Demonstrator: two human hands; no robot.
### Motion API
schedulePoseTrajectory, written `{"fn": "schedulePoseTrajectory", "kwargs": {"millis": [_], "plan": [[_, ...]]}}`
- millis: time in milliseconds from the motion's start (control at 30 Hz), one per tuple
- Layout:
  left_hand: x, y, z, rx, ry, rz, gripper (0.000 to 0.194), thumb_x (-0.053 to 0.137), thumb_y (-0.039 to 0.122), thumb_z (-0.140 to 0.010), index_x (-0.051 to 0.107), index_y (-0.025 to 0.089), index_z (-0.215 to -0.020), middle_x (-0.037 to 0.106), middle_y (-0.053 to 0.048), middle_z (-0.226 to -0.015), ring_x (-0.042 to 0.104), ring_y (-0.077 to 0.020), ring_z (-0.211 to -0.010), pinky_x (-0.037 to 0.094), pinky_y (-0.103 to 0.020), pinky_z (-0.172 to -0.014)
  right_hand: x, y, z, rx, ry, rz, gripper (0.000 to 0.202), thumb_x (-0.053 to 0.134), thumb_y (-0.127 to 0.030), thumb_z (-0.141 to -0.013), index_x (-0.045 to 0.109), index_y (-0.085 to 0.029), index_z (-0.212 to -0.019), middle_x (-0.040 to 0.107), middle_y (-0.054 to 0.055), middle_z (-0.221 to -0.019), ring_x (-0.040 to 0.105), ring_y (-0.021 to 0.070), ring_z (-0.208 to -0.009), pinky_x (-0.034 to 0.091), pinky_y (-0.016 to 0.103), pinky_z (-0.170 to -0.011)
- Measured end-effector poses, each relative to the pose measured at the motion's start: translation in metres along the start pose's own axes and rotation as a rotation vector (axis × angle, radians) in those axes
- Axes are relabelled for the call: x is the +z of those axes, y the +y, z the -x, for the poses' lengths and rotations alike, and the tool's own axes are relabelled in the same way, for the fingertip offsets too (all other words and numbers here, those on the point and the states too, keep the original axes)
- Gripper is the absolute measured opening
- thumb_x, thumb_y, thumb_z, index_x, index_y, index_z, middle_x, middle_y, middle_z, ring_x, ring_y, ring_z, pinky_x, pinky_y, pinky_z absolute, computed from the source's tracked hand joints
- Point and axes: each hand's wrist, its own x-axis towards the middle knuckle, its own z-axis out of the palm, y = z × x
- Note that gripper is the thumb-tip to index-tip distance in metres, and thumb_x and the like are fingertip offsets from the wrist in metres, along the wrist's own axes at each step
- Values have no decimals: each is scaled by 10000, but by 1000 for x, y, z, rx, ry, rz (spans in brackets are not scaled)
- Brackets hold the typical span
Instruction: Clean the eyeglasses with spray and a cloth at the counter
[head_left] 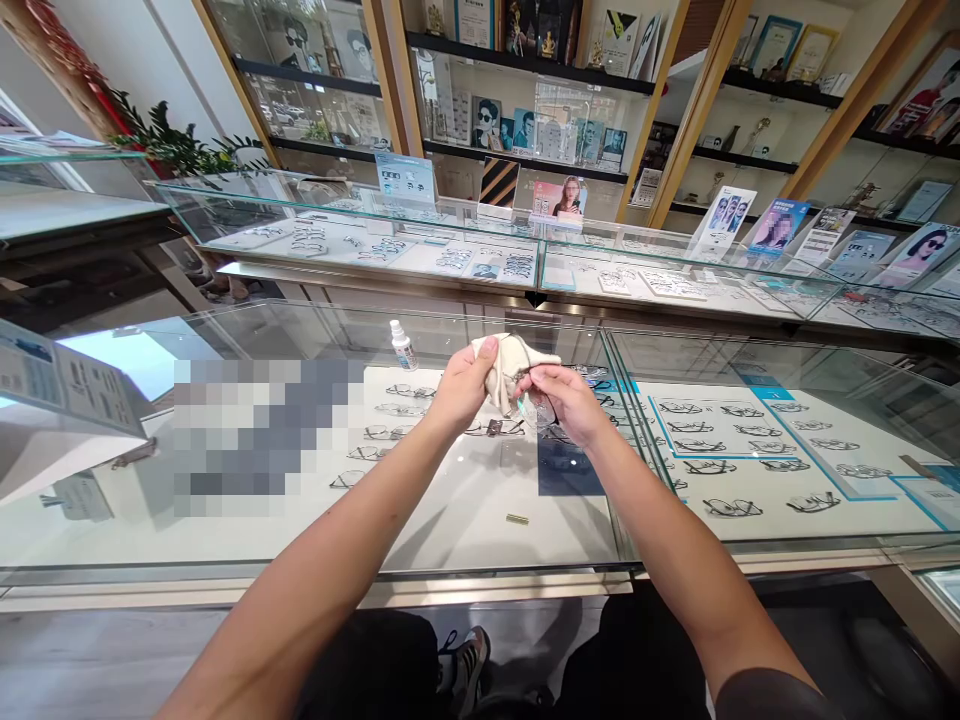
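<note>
Above the glass display counter, my left hand (463,385) is closed on a cream cloth (511,362), thumb on top, the cloth bunched and draped forward. Close beside it, my right hand (568,398) pinches a pair of glasses (529,408); a lens with a greenish glint and a dark thin frame part show below the fingers. The cloth touches the glasses and hides part of them. Behind my left hand, a white spray bottle (403,346) stands upright on the glass.
Rows of eyeglasses (733,508) lie inside the glass counter (510,578). A folded display card (71,385) stands at the left. Across the gap runs a second glass case (375,262) with upright advertising cards (724,222). Shelves (525,62) line the back wall.
</note>
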Motion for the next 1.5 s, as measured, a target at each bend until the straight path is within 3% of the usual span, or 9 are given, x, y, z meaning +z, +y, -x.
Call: {"fn": "schedulePoseTrajectory", "kwargs": {"millis": [133,300,433,533,667,800,1100,1367,1500], "plan": [[-6,-3,-7,37,147,-15,611,813,777,-807,711,180,-887,672,-2,-627,581,-147,-520,462,-258,-493,-12,-11,-1,-132,146,-10,275,853,-515,-814,801,-245,-818,775,55,-969,659,215,-949,507,349,-872],[-4,-6,-2,-23,-56,-111,614,697,777,-916,690,178,-779,650,-33,-596,621,-169,-567,508,-270,-585,-19,-14,-4,-278,207,24,226,825,-482,-862,845,-257,-856,692,65,-1190,633,237,-1197,508,342,-1006],[5,-5,11,-85,-247,-218,663,623,794,-956,689,158,-780,698,-65,-667,628,-167,-599,485,-262,-580,-18,-11,-5,-271,200,41,236,828,-495,-883,860,-261,-880,643,63,-1254,621,221,-1156,512,305,-893],[13,-4,17,-116,-309,-214,655,617,791,-963,680,152,-839,701,-58,-680,617,-160,-578,455,-256,-550,-13,-8,-5,-273,196,51,248,838,-511,-879,859,-264,-879,658,59,-1221,615,231,-1212,506,315,-990],[18,-6,20,-118,-279,-195,668,596,791,-976,596,168,-737,619,-20,-580,526,-118,-495,376,-234,-498,-6,-2,-3,-252,172,71,296,842,-555,-861,840,-259,-866,689,59,-1157,626,242,-1214,481,348,-1102],[18,-10,20,-99,-201,-201,672,631,786,-958,581,170,-696,585,-10,-535,508,-109,-472,371,-229,-492,-2,4,-3,-235,139,65,294,820,-557,-884,845,-265,-909,691,44,-1091,638,219,-1106,494,339,-1059],[21,-8,21,-146,-149,-111,577,831,699,-844,572,188,-778,517,46,-523,431,-93,-425,293,-230,-436,-1,5,-1,-213,131,97,312,811,-567,-877,859,-260,-900,694,45,-1058,625,226,-1058,507,345,-986],[20,-8,22,-136,-194,-123,533,878,612,-834,560,186,-805,417,73,-580,312,-63,-485,217,-221,-466,1,0,0,-197,114,19,287,822,-542,-871,824,-256,-856,723,49,-1092,668,229,-1061,520,342,-1001],[24,-5,24,-140,-235,-84,504,944,531,-770,645,168,-952,499,59,-651,377,-72,-525,271,-219,-489,1,-5,1,-169,129,2,327,854,-575,-826,805,-252,-843,772,66,-1096,684,248,-1068,535,370,-1006]]}}
